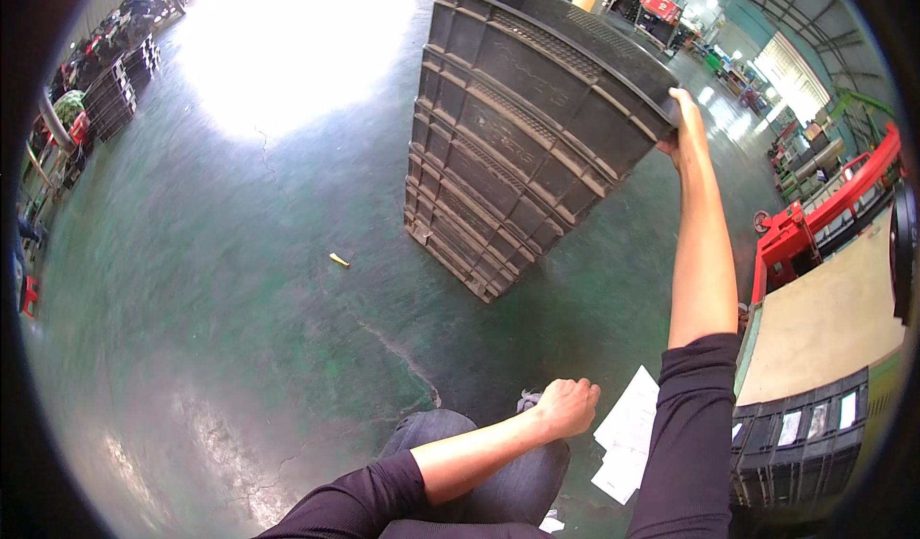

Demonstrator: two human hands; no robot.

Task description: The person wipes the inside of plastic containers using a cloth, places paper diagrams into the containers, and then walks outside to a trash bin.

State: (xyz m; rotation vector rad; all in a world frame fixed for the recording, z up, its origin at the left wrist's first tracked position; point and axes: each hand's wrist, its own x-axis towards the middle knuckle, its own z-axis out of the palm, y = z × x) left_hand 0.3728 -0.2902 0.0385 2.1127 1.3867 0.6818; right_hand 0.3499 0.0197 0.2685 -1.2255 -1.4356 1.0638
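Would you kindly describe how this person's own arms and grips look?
The left sleeve and right sleeve are dark, near-black with a purplish tint, and creased. They stop well short of the left grip and right grip, which wear no gloves. No watch or bracelet shows.

A small yellow scrap [339, 260] lies on the cracked green floor [211, 299]. White papers [630, 424] show at lower right, a red metal frame [788, 237] beyond. Dark crates [111, 101] stand at far left.

Crate stack [517, 137] ahead of the knees [431, 431], papers [628, 429] on floor [240, 319] to their right, more crates [112, 100] far left
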